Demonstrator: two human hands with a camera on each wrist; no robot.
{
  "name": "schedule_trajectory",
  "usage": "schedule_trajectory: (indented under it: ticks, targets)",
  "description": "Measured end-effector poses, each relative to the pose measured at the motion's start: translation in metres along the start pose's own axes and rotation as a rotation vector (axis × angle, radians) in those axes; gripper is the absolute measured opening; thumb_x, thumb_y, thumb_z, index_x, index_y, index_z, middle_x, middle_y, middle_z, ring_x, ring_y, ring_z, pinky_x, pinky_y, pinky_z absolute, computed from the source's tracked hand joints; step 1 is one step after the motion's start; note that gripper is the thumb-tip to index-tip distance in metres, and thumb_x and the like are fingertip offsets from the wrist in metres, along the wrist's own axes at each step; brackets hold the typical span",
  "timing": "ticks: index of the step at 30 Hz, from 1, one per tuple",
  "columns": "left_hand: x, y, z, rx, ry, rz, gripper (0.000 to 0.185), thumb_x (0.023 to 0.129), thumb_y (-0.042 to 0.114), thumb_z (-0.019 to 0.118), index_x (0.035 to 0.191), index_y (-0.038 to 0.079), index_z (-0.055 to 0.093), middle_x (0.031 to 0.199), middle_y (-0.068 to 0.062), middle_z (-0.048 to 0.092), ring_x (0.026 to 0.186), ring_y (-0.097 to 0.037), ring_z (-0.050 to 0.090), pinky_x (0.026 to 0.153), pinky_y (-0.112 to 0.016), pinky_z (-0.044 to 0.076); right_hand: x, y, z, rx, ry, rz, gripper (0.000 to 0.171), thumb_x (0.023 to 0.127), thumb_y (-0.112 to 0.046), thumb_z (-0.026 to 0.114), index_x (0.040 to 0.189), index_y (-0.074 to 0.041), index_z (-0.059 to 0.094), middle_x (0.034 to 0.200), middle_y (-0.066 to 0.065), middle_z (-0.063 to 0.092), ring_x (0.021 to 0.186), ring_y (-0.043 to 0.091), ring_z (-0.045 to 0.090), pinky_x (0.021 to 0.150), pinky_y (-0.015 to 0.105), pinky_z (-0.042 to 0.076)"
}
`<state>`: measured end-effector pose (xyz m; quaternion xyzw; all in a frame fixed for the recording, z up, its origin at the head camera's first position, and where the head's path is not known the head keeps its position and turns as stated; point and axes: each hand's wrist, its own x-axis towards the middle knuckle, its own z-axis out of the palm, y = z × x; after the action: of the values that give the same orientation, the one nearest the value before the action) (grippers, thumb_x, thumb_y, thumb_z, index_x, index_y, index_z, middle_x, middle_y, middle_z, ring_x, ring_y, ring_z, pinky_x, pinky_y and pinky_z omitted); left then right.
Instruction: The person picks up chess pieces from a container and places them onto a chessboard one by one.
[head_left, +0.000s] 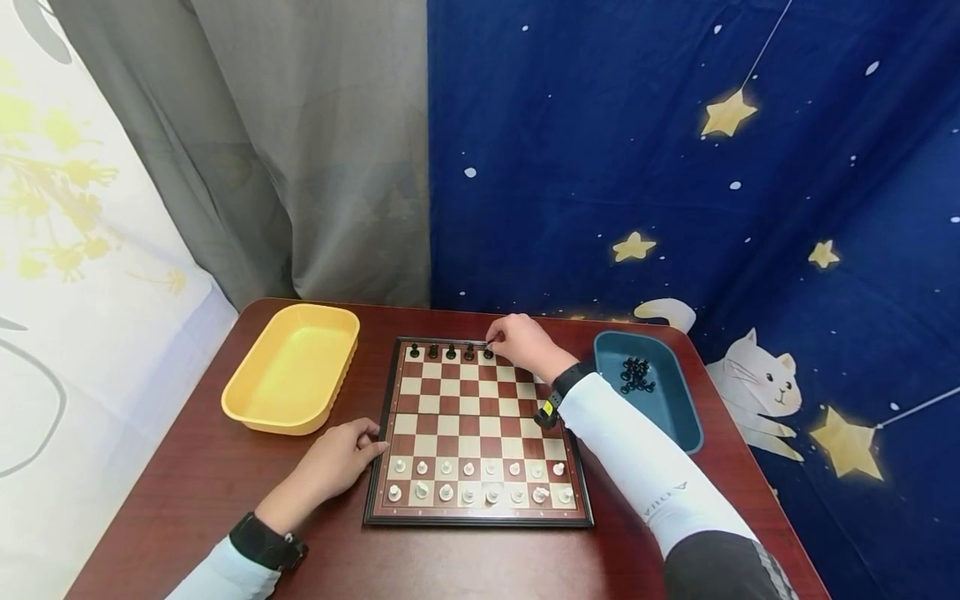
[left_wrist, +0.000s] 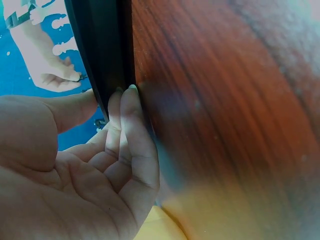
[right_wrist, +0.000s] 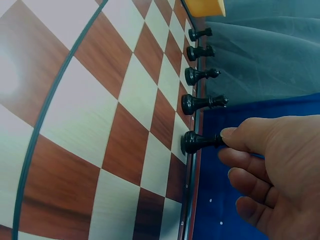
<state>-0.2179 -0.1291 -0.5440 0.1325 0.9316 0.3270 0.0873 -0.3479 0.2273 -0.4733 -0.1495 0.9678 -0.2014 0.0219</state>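
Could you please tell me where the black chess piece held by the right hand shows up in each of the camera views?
Head: the black piece stands on the far row of the chessboard, fifth in line, under the right hand.
Left wrist: not in it.
Right wrist: the piece is at centre right, pinched at its top.
Shared landmark: the row of black pieces.

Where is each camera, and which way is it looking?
Head: worn on the head, looks down at the chessboard, both hands and sleeves.
Left wrist: looks along the left hand, fingertips on the board's edge.
Right wrist: looks at the right hand pinching a black piece.
Shared: head and right wrist both show the black row.
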Motion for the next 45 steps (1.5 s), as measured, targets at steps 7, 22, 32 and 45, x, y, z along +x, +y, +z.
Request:
schedule_trajectory:
  ticks: [7,22,32,45]
  targets:
    - [0.000,-0.001,0.001,-0.007,-0.001,0.003,0.027,0.107,0.025,0.077,0.123,0.004,0.074,0.085,0.003,0.062,0.077,-0.015,0.057,0.073,-0.038,0.049,0.000,0.000,0.005,-0.017,-0.004,-0.002,0.012,0.104,-0.012,0.077,0.115,-0.011,0.084,0.107,0.003,0.079,0.087,0.018,0.068,0.083,0.038,0.056]
    - [0.001,0.001,0.000,-0.015,-0.002,0.014,0.025,0.106,0.021,0.078,0.120,0.002,0.072,0.085,0.003,0.060,0.078,-0.015,0.057,0.076,-0.038,0.049,-0.001,0.000,0.006,0.001,0.000,0.016,0.015,0.105,-0.014,0.078,0.118,-0.008,0.083,0.110,0.006,0.079,0.093,0.020,0.071,0.086,0.039,0.058]
    - [0.000,0.005,0.002,-0.008,0.001,0.019,0.024,0.106,0.020,0.077,0.121,0.001,0.072,0.084,0.003,0.061,0.076,-0.015,0.056,0.075,-0.037,0.049,-0.026,0.013,-0.007,0.030,0.030,0.051,0.044,0.105,-0.023,0.080,0.144,-0.005,0.069,0.100,0.002,0.073,0.078,0.018,0.065,0.074,0.039,0.053]
    - [-0.004,0.005,-0.002,0.011,-0.010,0.037,0.024,0.107,0.019,0.075,0.121,0.000,0.071,0.086,0.002,0.062,0.078,-0.017,0.058,0.076,-0.040,0.050,-0.135,0.113,-0.093,0.028,0.303,0.264,0.028,0.110,-0.027,0.073,0.126,-0.005,0.075,0.106,0.014,0.076,0.091,0.031,0.070,0.080,0.049,0.055]
